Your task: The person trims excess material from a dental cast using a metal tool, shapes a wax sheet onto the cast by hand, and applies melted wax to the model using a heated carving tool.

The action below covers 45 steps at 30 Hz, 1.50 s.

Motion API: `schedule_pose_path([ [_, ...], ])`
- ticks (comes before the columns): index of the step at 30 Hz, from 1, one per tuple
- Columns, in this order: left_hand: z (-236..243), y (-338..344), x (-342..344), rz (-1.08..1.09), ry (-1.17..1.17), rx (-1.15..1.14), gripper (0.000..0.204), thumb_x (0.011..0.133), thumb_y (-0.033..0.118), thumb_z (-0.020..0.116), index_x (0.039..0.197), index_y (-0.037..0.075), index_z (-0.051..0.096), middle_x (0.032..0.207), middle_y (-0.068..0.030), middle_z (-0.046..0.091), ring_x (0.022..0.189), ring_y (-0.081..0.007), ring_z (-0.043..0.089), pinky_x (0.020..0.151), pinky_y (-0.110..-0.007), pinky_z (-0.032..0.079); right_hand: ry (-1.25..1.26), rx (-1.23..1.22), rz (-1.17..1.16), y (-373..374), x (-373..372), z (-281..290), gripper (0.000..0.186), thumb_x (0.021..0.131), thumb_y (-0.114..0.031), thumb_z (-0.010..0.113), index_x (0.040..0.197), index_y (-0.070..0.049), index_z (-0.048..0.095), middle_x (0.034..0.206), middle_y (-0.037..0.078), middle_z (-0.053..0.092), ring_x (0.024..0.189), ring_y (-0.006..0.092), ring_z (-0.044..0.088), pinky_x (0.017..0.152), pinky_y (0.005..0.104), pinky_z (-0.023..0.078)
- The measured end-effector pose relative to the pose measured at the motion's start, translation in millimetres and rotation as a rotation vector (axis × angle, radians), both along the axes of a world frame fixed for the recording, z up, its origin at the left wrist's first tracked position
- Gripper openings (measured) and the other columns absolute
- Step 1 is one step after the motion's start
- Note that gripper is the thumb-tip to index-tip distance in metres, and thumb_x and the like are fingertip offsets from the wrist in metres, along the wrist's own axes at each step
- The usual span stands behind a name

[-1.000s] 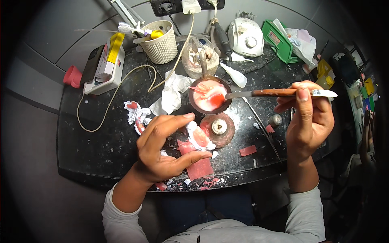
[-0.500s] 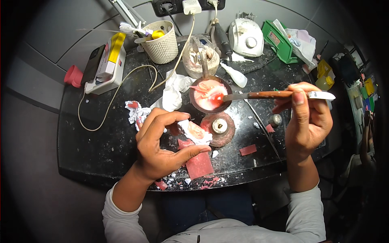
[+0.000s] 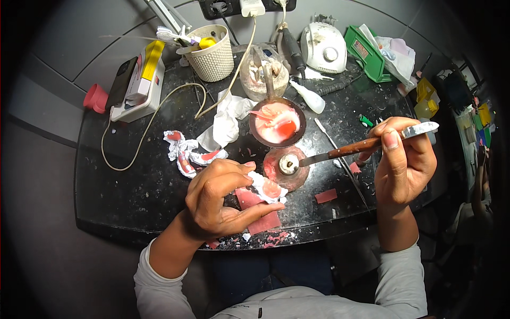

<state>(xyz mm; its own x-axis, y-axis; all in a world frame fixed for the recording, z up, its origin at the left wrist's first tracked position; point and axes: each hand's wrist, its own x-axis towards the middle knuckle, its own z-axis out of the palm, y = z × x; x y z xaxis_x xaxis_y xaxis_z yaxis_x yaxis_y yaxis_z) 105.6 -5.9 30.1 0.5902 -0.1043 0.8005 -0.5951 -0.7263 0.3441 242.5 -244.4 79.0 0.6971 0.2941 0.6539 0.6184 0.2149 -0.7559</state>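
My left hand (image 3: 220, 199) grips a white plaster dental cast with pink wax (image 3: 267, 189) just above a pink wax sheet (image 3: 260, 211) near the table's front edge. My right hand (image 3: 405, 159) holds a wooden-handled metal spatula (image 3: 350, 149) level, its blade tip over the small round burner (image 3: 286, 166). Behind the burner stands a round pan of melted pink and white wax (image 3: 277, 123).
On the black table (image 3: 133, 202) lie crumpled white tissues (image 3: 226, 121), wax-stained paper (image 3: 186, 151), a woven cup of tools (image 3: 211, 52), a glass jar (image 3: 264, 75), a white motor unit (image 3: 324, 47), a green box (image 3: 366, 53), a phone on a box (image 3: 135, 80), and a cable.
The spatula tip has come back from the wax pan toward me and now sits over the burner. My left hand with the cast has barely shifted.
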Motion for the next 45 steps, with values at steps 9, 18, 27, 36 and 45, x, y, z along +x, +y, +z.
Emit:
schedule_pose_path([
  [9,-5,-4,1,-0.071,0.019,-0.003,0.076,0.056,0.025,0.102,0.108,0.003,0.050,0.088,-0.0139,0.063,0.079,-0.0241,0.069,0.066,-0.035,0.058,0.098,0.028,0.228,-1,-12,1,0.013,0.098,-0.004,0.061,0.102,0.008,0.060,0.089,0.015,0.065,0.067,0.0155,0.066,0.057,0.0253,0.054],
  [18,-5,-5,0,-0.053,0.011,0.024,0.077,0.057,0.029,0.101,0.108,0.003,0.051,0.088,-0.0142,0.064,0.078,-0.0231,0.069,0.066,-0.034,0.058,0.150,-0.004,0.235,3,-18,2,0.014,0.098,-0.004,0.061,0.104,0.008,0.062,0.088,0.015,0.066,0.069,0.0164,0.067,0.060,0.0273,0.056],
  [27,-5,-5,1,-0.072,0.018,-0.010,0.079,0.057,0.031,0.101,0.111,0.003,0.051,0.088,-0.0123,0.063,0.079,-0.0226,0.069,0.067,-0.033,0.058,0.152,0.002,0.260,1,-18,2,0.012,0.097,-0.002,0.062,0.103,0.008,0.061,0.089,0.016,0.067,0.070,0.0159,0.068,0.060,0.0270,0.058],
  [36,-3,-6,2,-0.100,0.029,-0.062,0.075,0.060,0.032,0.100,0.107,0.000,0.051,0.084,-0.0140,0.064,0.074,-0.0241,0.068,0.065,-0.034,0.058,0.059,-0.015,0.315,-1,-17,-1,0.011,0.095,0.003,0.060,0.102,0.012,0.058,0.093,0.019,0.066,0.068,0.0154,0.068,0.057,0.0268,0.057],
  [45,-7,-4,-2,-0.098,0.063,-0.078,0.079,0.055,0.031,0.102,0.109,0.003,0.052,0.090,-0.0157,0.065,0.082,-0.0265,0.071,0.070,-0.036,0.060,-0.236,-0.021,0.279,-2,-7,-10,0.015,0.094,0.004,0.061,0.105,0.011,0.056,0.094,0.021,0.066,0.070,0.0172,0.067,0.058,0.0273,0.057],
])
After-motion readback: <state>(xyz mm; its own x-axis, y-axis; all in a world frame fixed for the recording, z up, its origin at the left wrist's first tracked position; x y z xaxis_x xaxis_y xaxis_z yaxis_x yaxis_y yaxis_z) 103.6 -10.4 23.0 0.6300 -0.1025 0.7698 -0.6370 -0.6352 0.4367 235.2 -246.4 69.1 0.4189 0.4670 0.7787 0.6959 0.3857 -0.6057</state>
